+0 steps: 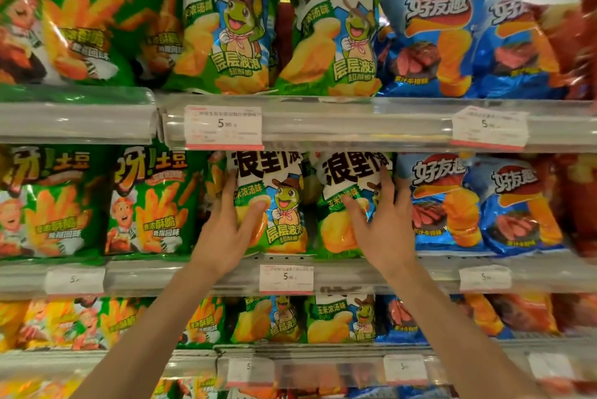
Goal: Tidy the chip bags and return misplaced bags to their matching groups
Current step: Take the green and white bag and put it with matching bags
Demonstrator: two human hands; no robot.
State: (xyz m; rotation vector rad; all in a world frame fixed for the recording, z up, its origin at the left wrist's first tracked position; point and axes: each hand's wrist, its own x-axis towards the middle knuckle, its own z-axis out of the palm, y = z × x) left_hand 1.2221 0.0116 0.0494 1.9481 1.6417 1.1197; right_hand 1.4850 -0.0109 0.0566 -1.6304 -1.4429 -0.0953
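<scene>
On the middle shelf stand two green-and-white turtle-mascot chip bags side by side. My left hand [231, 234] grips the left turtle bag [274, 204], thumb across its front and fingers round its left edge. My right hand [384, 224] grips the right turtle bag [349, 204], thumb on the front and fingers wrapped over its right edge beside a blue steak-flavour bag [442, 201]. Both bags stand upright on the shelf.
Green fry-stick bags [145, 201] fill the left of each shelf, turtle bags [226, 20] the middle, blue bags [433, 33] and red bags [578, 204] the right. Clear shelf rails carry price tags [286, 279]. More bags line the lower shelf [323, 353].
</scene>
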